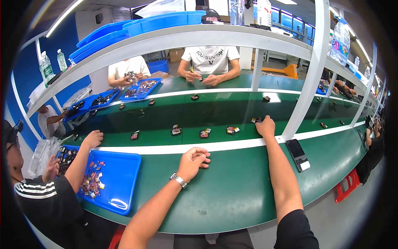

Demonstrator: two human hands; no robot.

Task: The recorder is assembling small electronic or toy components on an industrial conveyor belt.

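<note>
We stretched our right hand (265,125) far out, fingers curled down on a small part (257,120) on the green belt (232,110), while our left hand (192,159) rested loosely curled, holding nothing, on the table (232,182).

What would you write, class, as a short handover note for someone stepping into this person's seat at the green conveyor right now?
Left hand: loosely curled, resting on the green bench, wristwatch on; whether it holds anything cannot be told.
Right hand: stretched out onto the belt, fingers on a small dark part.
Done: four similar small parts lie in a row on the belt left of that hand.
Left: the blue tray at the left, with a co-worker's arm over it, holds many small pieces.
A phone lies by the right arm.
</note>
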